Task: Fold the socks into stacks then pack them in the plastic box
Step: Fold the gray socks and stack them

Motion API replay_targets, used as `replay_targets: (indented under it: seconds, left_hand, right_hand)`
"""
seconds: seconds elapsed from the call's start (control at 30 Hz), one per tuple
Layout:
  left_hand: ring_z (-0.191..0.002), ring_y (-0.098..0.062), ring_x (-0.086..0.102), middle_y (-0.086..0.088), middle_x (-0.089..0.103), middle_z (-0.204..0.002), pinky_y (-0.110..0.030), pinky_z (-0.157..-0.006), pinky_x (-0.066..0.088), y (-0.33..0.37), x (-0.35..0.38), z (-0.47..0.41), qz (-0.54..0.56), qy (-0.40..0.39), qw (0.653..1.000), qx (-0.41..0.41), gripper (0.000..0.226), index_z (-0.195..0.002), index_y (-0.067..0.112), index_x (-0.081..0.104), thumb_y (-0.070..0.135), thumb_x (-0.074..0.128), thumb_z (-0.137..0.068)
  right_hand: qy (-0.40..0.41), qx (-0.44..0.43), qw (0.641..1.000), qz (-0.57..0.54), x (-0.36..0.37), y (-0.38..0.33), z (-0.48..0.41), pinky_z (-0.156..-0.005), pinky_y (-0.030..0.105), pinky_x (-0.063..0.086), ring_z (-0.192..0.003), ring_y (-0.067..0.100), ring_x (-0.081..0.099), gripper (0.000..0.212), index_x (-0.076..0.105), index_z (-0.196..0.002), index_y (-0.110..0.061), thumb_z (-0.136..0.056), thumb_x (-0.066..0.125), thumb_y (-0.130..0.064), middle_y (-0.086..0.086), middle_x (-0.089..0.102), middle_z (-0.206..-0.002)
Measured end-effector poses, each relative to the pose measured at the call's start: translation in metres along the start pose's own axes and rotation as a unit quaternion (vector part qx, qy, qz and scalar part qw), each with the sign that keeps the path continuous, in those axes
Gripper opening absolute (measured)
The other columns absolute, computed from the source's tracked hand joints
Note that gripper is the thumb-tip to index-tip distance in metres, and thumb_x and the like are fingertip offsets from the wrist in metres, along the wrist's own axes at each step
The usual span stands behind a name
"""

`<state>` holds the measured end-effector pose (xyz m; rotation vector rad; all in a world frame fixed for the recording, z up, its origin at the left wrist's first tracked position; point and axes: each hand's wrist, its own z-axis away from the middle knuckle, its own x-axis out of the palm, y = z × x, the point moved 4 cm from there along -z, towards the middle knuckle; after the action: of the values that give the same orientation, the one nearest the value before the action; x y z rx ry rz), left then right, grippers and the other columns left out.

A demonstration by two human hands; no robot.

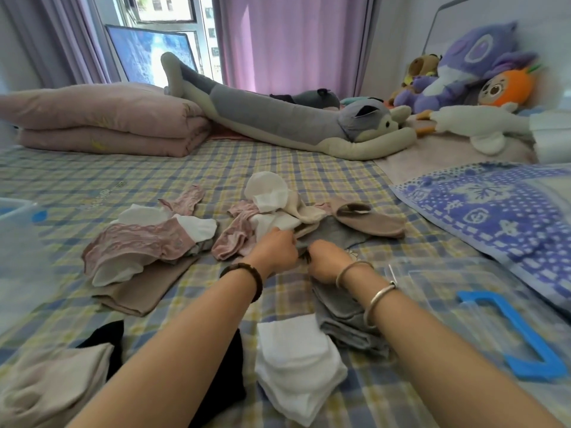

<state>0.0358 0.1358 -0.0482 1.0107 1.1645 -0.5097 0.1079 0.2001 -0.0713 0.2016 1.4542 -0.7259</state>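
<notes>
Loose socks lie in a heap on the checked bed sheet: pink, white and tan ones. My left hand and my right hand both grip a grey sock at the heap's near edge. A second loose pile of pink, white and tan socks lies to the left. Closer to me sit folded stacks: grey, white, black and beige. The clear plastic box stands at the left edge.
The box's clear lid with a blue handle lies at the right. A blue patterned pillow is beyond it. A folded pink quilt, a long grey plush and several soft toys fill the far side.
</notes>
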Motion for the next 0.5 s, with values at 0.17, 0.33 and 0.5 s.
replay_targets:
  seconds: [0.17, 0.33, 0.5]
  left_hand:
    - [-0.11, -0.023, 0.052, -0.005, 0.055, -0.12, -0.026, -0.081, 0.038, 0.008, -0.005, 0.001, 0.107, 0.051, 0.992, 0.04, 0.041, -0.123, 0.011, 0.048, 0.019, 0.061, -0.085]
    - [-0.077, -0.015, 0.051, -0.002, 0.059, -0.079, -0.026, -0.065, 0.041, 0.023, -0.033, 0.012, 0.313, 0.146, 0.938, 0.015, 0.019, -0.078, 0.015, 0.06, 0.015, 0.046, -0.09]
    - [-0.073, -0.017, 0.051, -0.002, 0.052, -0.074, -0.033, -0.068, 0.046, 0.019, -0.07, 0.025, 0.548, 0.196, 0.811, -0.058, 0.028, -0.069, 0.019, 0.05, 0.021, 0.038, -0.094]
  right_hand:
    - [0.146, 0.032, 0.901, -0.408, -0.037, 0.016, 0.006, -0.049, 0.017, 0.044, -0.061, 0.01, 0.05, 0.02, 0.051, -0.071, -0.014, -0.077, 0.062, 0.002, 0.005, 0.055, -0.075]
    - [0.108, 0.007, 0.909, -0.403, -0.049, 0.022, 0.014, -0.079, 0.023, 0.05, -0.095, 0.019, 0.055, 0.039, 0.055, -0.107, -0.005, -0.072, 0.071, 0.003, 0.007, 0.057, -0.105]
    - [0.15, 0.04, 0.932, -0.329, -0.059, 0.024, 0.028, -0.086, 0.037, 0.044, -0.088, 0.023, 0.053, 0.009, 0.065, -0.08, -0.007, -0.085, 0.057, -0.006, 0.008, 0.059, -0.085]
